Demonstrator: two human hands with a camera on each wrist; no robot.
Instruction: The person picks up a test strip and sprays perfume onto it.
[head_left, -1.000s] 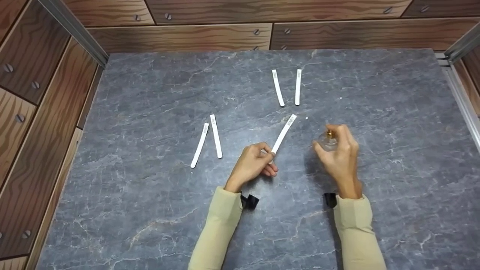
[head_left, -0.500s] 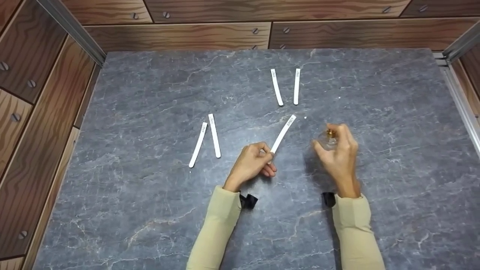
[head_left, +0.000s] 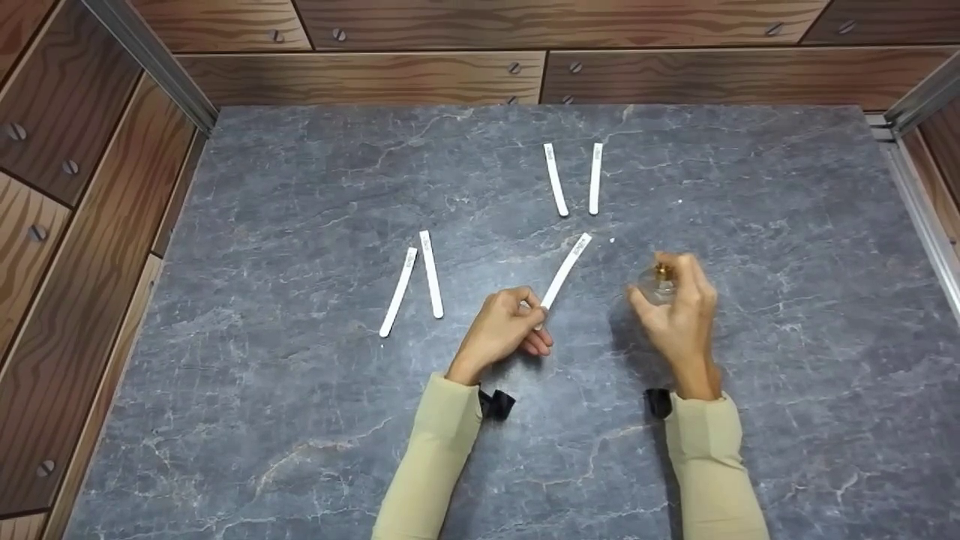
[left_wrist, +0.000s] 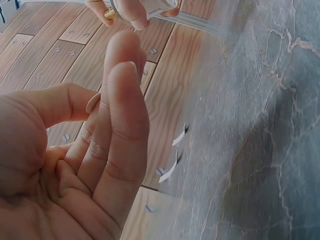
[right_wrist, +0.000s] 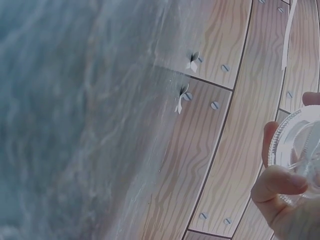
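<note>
In the head view my left hand pinches the lower end of a white paper perfume test strip between thumb and fingers. The strip slants up to the right, with small dark print at its far end. To its right, my right hand grips a clear glass perfume bottle, the index finger at its gold spray top. The right wrist view catches the ridged glass bottle at its right edge, thumb and fingers around it. Bottle and strip are apart, both held over the table.
Two more white test strips lie on the grey marbled table at the left. Another pair of strips lies farther back. Small white specks dot the surface. Wood-patterned panels stand behind and at the left.
The head view shifts slightly. Both hands stay in nearly the same places, holding the strip and the perfume bottle throughout.
</note>
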